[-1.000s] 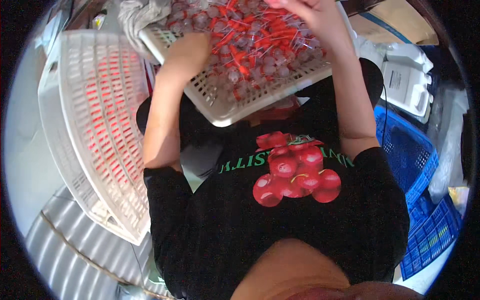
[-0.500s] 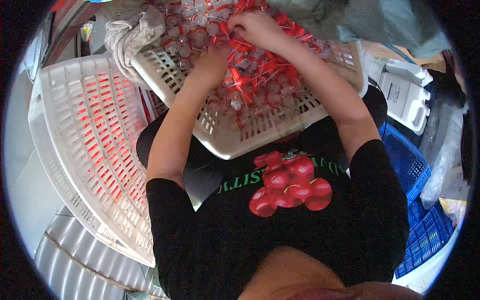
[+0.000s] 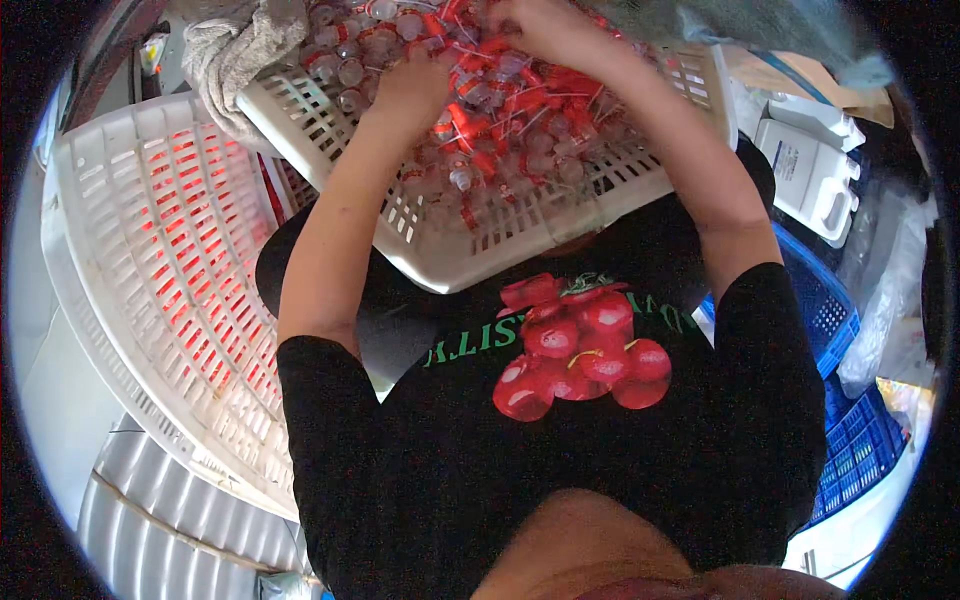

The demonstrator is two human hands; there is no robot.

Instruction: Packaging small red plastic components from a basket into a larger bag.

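Observation:
A white slatted plastic basket (image 3: 480, 262) rests tilted in front of my body. Heaped in it are many small clear plastic pieces with red bands (image 3: 460, 180), mixed with red plastic parts bearing thin white sticks (image 3: 525, 100). Over the left part of the heap is my left hand (image 3: 418, 88), its fingers curled and partly hidden among the pieces. My right hand (image 3: 550, 30) reaches to the far middle of the heap at the picture's upper edge. Its fingers bend inward and are somewhat blurred. Anything pinched in either hand is too small to make out.
A large white slatted basket (image 3: 130, 250) stands at the left, with red showing through its slats. A grey cloth (image 3: 235, 60) hangs over the near basket's far left corner. To the right are a white jug (image 3: 805, 180) and blue crates (image 3: 865, 450).
My hands have moved farther apart, the right one shifting to the right over the heap. The whole view has shifted slightly, so the basket appears higher and more to the left.

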